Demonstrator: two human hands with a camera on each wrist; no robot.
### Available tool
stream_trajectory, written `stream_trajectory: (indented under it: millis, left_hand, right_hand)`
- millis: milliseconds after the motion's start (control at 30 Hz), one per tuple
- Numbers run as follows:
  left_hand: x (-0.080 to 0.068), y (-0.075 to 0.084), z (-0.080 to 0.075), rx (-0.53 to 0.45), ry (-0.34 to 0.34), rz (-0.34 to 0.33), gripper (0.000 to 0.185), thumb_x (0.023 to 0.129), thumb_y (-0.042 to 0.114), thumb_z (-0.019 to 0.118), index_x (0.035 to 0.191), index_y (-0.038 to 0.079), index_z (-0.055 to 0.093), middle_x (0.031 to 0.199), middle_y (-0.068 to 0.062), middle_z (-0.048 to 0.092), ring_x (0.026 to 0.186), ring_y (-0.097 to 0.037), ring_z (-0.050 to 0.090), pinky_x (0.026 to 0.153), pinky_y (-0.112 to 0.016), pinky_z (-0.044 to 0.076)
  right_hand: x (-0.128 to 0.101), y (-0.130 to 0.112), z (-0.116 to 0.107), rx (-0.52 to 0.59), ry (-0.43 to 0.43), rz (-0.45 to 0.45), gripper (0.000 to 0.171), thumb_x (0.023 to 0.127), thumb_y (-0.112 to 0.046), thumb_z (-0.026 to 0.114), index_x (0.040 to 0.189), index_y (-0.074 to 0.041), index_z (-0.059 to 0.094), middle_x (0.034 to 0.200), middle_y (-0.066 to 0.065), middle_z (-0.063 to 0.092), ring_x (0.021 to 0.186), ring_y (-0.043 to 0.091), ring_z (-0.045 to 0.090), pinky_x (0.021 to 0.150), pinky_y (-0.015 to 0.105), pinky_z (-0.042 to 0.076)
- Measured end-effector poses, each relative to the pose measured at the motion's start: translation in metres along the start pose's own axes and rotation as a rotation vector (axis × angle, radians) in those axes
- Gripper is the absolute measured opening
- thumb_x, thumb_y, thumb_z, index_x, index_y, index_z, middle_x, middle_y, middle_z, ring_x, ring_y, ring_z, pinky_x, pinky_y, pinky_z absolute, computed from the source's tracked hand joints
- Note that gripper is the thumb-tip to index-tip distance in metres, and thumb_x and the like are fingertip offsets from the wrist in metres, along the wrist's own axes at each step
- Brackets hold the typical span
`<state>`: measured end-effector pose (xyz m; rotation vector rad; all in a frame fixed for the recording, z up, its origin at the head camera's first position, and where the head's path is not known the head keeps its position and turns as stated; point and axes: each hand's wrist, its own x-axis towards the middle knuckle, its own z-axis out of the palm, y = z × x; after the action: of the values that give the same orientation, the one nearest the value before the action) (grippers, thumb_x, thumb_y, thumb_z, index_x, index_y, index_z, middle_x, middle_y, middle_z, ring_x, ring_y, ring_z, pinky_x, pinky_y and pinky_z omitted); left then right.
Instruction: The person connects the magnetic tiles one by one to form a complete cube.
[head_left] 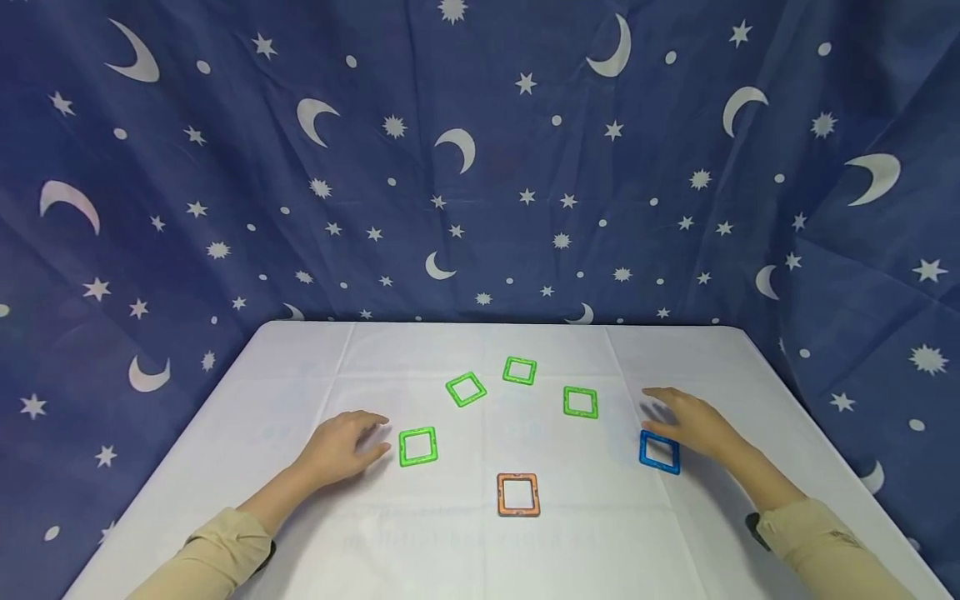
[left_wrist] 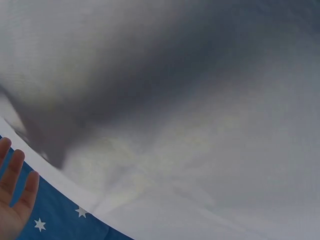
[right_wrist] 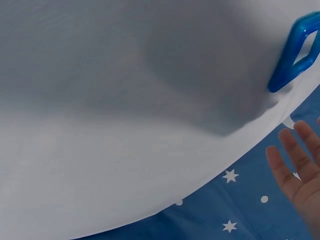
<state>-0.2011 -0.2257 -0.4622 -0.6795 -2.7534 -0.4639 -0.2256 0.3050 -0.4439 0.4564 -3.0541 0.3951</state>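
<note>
There's your left hand (head_left: 337,447), fingers loosely parted, holding nothing, left of the orange square (head_left: 501,495) beside a green square (head_left: 402,449); your right hand (head_left: 692,423), relaxed, gripping nothing, rightward over a glossy, hollow blue square (head_left: 660,467), contact unclear. Beyond orange, three matching frames (head_left: 518,382) dot white cloth (head_left: 600,542).

Outstretched right grip (right_wrist: 307,192), blue frame (right_wrist: 287,60) partly cropped above, shadowed white cloth (right_wrist: 100,165), star-printed blue fabric (right_wrist: 245,200) behind

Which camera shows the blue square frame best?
The head view: it shows nearly all of the blue square frame, beside the right hand. The right wrist view cuts it off at the right edge; the left wrist view doesn't show it.
</note>
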Motion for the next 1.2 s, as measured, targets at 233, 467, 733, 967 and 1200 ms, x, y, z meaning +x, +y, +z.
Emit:
stream_trajectory:
  millis: [233, 467, 733, 967, 1200]
  left_hand:
    - [0.003, 0.006, 0.003, -0.025, -0.021, -0.015, 0.028, 0.080, 0.029, 0.071, 0.100, 0.010, 0.071, 0.094, -0.003, 0.071, 0.085, -0.019, 0.065, 0.075, -0.037, 0.053]
    - [0.006, 0.016, 0.005, -0.053, -0.040, -0.038, 0.014, 0.082, 0.018, 0.070, 0.094, 0.012, 0.073, 0.090, -0.001, 0.073, 0.083, -0.019, 0.067, 0.075, -0.037, 0.054]
    - [0.017, 0.034, 0.005, -0.084, -0.025, -0.050, 0.011, 0.085, 0.019, 0.068, 0.092, 0.013, 0.073, 0.092, 0.000, 0.073, 0.090, -0.020, 0.067, 0.080, -0.039, 0.053]
    - [0.025, 0.055, 0.009, -0.123, -0.023, 0.029, 0.013, 0.085, 0.019, 0.067, 0.094, 0.011, 0.073, 0.091, 0.000, 0.073, 0.089, -0.019, 0.068, 0.080, -0.038, 0.053]
    - [0.025, 0.078, 0.017, -0.137, -0.034, 0.142, 0.015, 0.085, 0.021, 0.067, 0.096, 0.012, 0.072, 0.094, 0.001, 0.073, 0.090, -0.016, 0.068, 0.080, -0.035, 0.054]
  right_hand:
    - [0.007, -0.012, -0.001, 0.014, -0.009, -0.021, 0.053, 0.085, -0.027, 0.069, 0.127, 0.002, 0.055, 0.125, 0.027, 0.056, 0.117, 0.045, 0.052, 0.095, 0.056, 0.044]
    - [0.015, -0.023, -0.001, 0.020, 0.012, -0.083, 0.047, 0.085, -0.023, 0.069, 0.123, 0.003, 0.058, 0.120, 0.024, 0.061, 0.106, 0.039, 0.060, 0.089, 0.051, 0.050]
    - [0.025, -0.036, -0.004, 0.031, 0.013, -0.139, 0.047, 0.084, -0.022, 0.070, 0.122, 0.004, 0.057, 0.117, 0.023, 0.062, 0.103, 0.037, 0.062, 0.086, 0.049, 0.051]
    - [0.035, -0.046, 0.001, 0.051, -0.031, -0.146, 0.051, 0.084, -0.021, 0.071, 0.126, 0.004, 0.055, 0.121, 0.024, 0.060, 0.109, 0.038, 0.059, 0.091, 0.050, 0.049]
    - [0.048, -0.056, 0.016, 0.066, -0.087, -0.133, 0.063, 0.081, -0.029, 0.074, 0.129, 0.004, 0.052, 0.129, 0.026, 0.054, 0.119, 0.041, 0.052, 0.098, 0.052, 0.044]
